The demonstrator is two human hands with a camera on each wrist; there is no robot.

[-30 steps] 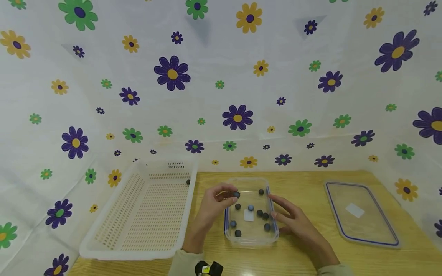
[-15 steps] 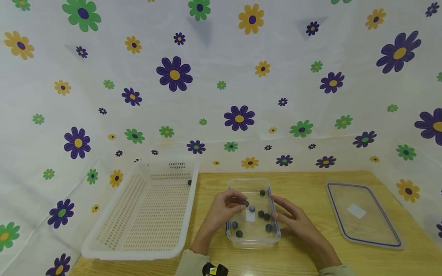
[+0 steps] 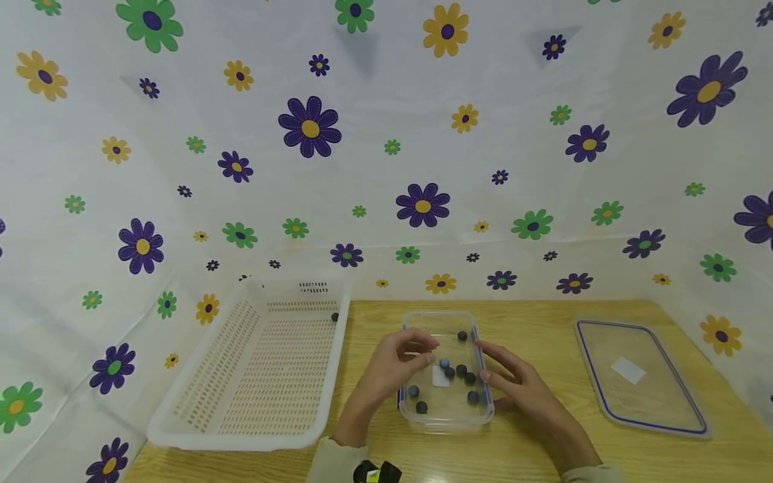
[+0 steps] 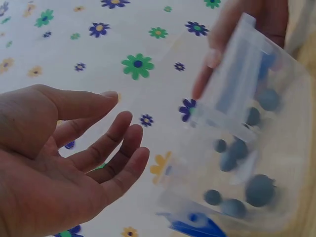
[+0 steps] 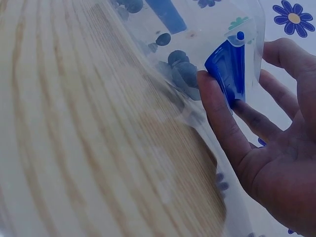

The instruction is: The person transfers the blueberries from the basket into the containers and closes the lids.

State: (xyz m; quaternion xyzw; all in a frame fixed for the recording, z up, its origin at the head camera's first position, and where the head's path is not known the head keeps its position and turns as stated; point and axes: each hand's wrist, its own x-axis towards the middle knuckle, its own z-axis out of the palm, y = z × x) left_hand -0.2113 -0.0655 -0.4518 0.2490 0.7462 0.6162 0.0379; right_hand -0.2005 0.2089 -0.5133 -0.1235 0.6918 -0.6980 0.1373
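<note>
My left hand (image 3: 389, 365) hovers over the left side of a clear plastic food container (image 3: 449, 421); its fingers are loosely bent with nothing between them, as the left wrist view also shows. Several blueberries (image 3: 449, 372) lie scattered on the container's bottom, around a white label (image 3: 441, 378). At the container's right wall is my right hand (image 3: 528, 392), its fingers spread along the side. In the right wrist view its fingertips touch the wall beside a blue locking clip (image 5: 231, 69).
To the left stands a white slotted plastic basket (image 3: 241, 441), one blueberry (image 3: 335, 317) at its far right corner. The container's clear lid (image 3: 652, 402) with a blue seal lies on the wooden table (image 3: 525, 318) at right. A flowered sheet (image 3: 368, 181) hangs behind.
My left hand has moved right and slightly down over the container and let go of a blueberry, which now lies beside the others near the label. My right hand has stayed at the wall.
</note>
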